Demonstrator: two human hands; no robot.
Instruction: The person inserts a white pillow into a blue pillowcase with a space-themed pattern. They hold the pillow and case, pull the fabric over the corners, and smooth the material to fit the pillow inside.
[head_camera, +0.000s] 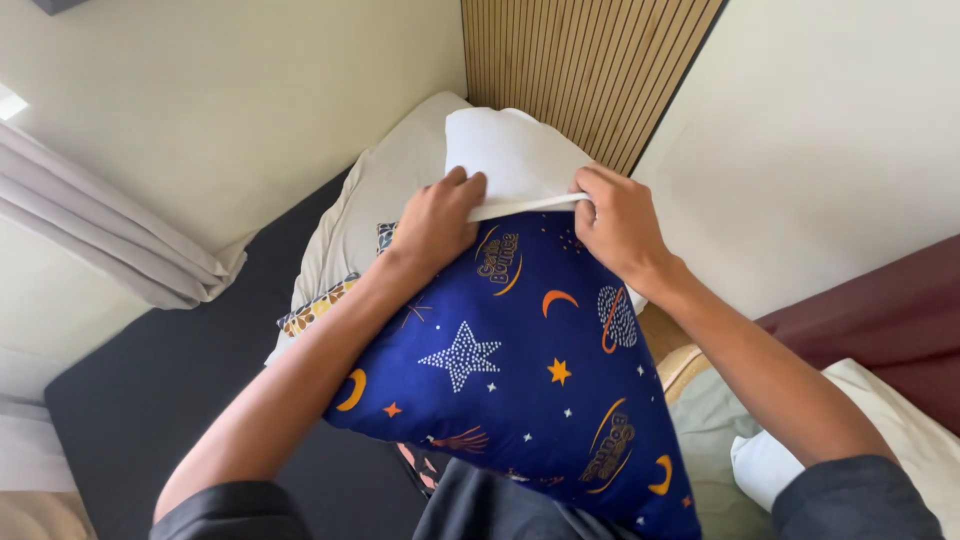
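A white pillow (510, 155) sticks out of a dark blue pillowcase (520, 370) printed with stars, moons and planets. The case covers most of the pillow, which leans against my body. My left hand (432, 225) grips the case's open edge at the left, fingers curled over the hem. On the right side of the same edge, my right hand (617, 222) pinches the hem. Both hands are close together at the top of the case.
Another white pillow (370, 210) lies behind on a dark mattress (170, 380), with a patterned cloth (315, 308) under it. A slatted wooden panel (590, 60) stands at the back. Grey curtain (110, 235) at left, maroon headboard (880, 320) and white bedding (900, 430) at right.
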